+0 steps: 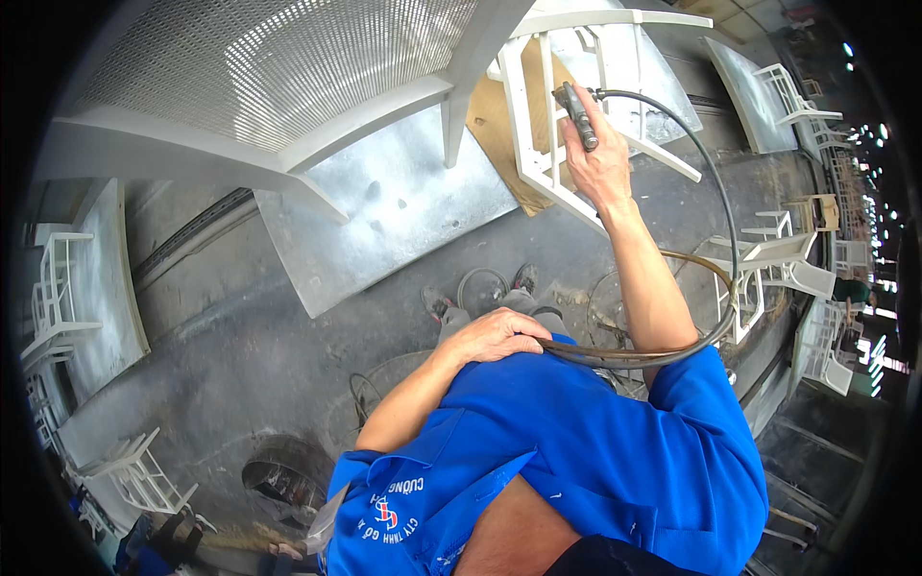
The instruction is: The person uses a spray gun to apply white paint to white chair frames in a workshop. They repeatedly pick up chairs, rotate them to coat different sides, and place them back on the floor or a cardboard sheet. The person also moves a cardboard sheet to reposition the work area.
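Right hand (603,165) clamped on spray gun (580,120), near white frame (519,120) over brown board (492,120)'s right edge; left hand (495,336), apart, grasping hose (734,242).

The dark spray gun (580,117) trails a black hose (735,252).

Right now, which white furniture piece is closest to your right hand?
The open barred frame, just beyond the right hand and its tool. The big mesh piece is farther left; other white pieces stand farther off.
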`<state>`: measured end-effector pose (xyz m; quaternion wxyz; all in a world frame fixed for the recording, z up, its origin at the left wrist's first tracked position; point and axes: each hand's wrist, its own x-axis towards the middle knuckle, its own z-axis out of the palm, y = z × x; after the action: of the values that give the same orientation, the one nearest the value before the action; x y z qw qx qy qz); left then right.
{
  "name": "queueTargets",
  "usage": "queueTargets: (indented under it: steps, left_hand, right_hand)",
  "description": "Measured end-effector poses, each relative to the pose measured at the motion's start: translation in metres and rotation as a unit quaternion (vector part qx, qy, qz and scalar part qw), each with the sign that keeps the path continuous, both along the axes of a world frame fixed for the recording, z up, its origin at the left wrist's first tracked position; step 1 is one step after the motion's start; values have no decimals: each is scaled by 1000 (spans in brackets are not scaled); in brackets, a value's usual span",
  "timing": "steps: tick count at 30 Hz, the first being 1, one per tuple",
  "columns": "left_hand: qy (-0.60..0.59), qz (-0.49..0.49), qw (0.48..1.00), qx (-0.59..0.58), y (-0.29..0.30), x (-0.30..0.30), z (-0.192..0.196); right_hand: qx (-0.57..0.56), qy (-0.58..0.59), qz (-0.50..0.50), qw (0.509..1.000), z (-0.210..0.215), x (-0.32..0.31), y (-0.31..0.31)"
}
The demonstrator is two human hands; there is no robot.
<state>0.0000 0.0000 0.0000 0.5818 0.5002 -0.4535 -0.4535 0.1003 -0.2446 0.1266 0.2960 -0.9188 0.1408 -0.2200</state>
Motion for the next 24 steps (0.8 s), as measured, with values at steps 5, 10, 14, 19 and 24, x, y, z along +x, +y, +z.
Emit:
queueTargets:
  steps: [5, 10, 14, 19, 24]
  left_hand:
    - [15, -1, 1000, 4, 10, -11, 6]
    - [1, 5, 1000, -10, 13, -9, 4]
    - [-1, 0, 1000, 4, 12, -9, 4]
    - [3, -7, 1000, 8, 16, -9, 2]
    - [-1, 18, 1000, 25, 28, -9, 2]
  right_hand:
    - [31, 44, -3, 999, -22, -29, 1]
    - [79, 131, -43, 987, -52, -70, 6]
    - [84, 180, -69, 978, -58, -80, 7]
    - [65, 91, -62, 992, -44, -51, 3]
    - [-5, -25, -35, 999, -18, -3, 4]
